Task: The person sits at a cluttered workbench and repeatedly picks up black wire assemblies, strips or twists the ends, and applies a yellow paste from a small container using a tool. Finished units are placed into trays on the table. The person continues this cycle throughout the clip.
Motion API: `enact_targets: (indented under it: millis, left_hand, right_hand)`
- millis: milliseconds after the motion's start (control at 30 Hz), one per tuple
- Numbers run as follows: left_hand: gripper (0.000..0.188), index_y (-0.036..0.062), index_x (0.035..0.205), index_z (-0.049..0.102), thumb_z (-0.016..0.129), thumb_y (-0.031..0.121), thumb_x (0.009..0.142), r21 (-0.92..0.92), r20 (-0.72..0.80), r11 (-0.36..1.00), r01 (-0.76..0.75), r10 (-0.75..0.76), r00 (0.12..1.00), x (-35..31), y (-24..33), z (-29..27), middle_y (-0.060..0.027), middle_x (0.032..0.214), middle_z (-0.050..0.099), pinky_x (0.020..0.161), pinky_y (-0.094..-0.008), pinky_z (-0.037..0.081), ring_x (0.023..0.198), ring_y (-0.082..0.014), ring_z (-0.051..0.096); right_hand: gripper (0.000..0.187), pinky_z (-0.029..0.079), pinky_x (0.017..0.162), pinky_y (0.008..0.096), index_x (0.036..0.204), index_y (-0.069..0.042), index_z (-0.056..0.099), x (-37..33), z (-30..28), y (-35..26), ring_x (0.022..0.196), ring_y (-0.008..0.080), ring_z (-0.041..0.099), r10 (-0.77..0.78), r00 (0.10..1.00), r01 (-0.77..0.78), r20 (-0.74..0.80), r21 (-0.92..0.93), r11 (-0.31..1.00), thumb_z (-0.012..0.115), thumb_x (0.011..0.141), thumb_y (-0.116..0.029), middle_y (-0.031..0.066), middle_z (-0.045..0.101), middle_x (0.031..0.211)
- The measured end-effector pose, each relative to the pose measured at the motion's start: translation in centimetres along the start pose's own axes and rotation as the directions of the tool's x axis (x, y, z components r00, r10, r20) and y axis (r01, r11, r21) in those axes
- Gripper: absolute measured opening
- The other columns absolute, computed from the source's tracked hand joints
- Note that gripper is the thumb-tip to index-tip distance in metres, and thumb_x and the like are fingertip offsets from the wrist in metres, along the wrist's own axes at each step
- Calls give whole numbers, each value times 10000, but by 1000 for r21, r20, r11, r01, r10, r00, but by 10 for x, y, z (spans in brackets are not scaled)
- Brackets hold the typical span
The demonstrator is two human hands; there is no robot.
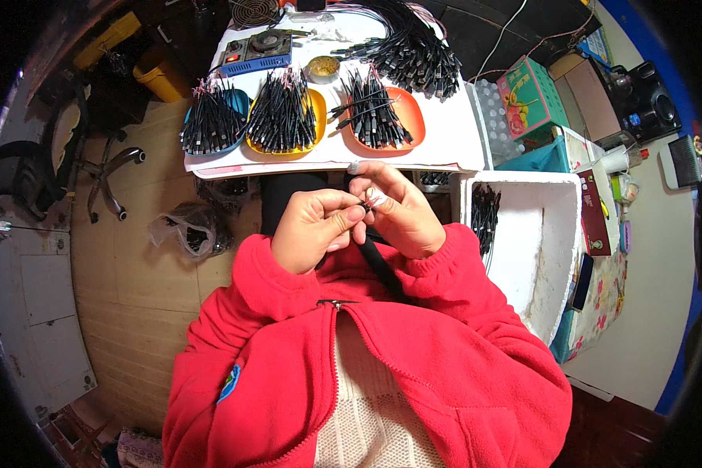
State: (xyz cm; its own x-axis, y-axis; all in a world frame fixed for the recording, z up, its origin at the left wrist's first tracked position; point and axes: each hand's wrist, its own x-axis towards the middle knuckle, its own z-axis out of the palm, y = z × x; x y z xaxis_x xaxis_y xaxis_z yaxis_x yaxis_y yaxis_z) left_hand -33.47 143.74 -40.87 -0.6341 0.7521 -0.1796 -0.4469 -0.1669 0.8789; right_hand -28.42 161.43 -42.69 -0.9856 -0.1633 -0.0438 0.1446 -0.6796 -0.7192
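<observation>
My left hand and my right hand meet in front of my chest, just short of the table's near edge. Between their fingertips is a short black cable end with thin wires showing; the fingers cover most of it. Both hands are closed in a pinch on it. Ahead of them, bundles of short black cables with metal plugs lie on a blue plate, a yellow plate and an orange plate.
Behind the plates stand a blue soldering station and a round tin. A large heap of black cables covers the back right. A white foam box with more cables stands at my right; a plastic bag lies on the floor left.
</observation>
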Motion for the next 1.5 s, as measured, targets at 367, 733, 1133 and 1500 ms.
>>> enact_targets:
  millis: [367,733,1133,1500]
  left_hand:
    - [184,-69,1005,653,573,89,955,-3,0,1000,17,-17,1000,1,-2,0,-35,710,602,501,-151,315,570,-18,421]
    - [154,-52,944,665,567,68,954,34,-29,998,-53,54,998,2,-7,-1,-65,719,629,473,-180,333,527,-39,433]
    - [165,-28,881,650,583,110,944,-6,-5,1000,26,-26,1000,3,-4,-4,6,647,543,461,-175,275,520,-29,411]
    - [195,-33,907,659,576,137,957,91,29,996,-20,18,999,0,-5,2,26,644,527,489,-171,291,548,-23,408]
  right_hand:
    - [360,439,694,210,1229,-25,492,1,0,-5,794,95,532,25,999,-27,-26,-63,998,644,908,-78,35,564,982]
    - [339,473,764,247,1225,4,470,-4,9,6,886,101,536,-176,979,134,-106,-317,939,615,931,-80,50,545,1000]
    - [271,394,570,254,828,-16,539,2,3,-13,625,93,451,-238,971,149,10,-805,575,525,992,-231,45,508,688]
    - [224,407,522,256,799,-4,561,-7,12,-10,558,87,467,-317,946,226,63,-828,513,561,969,-149,50,557,616]
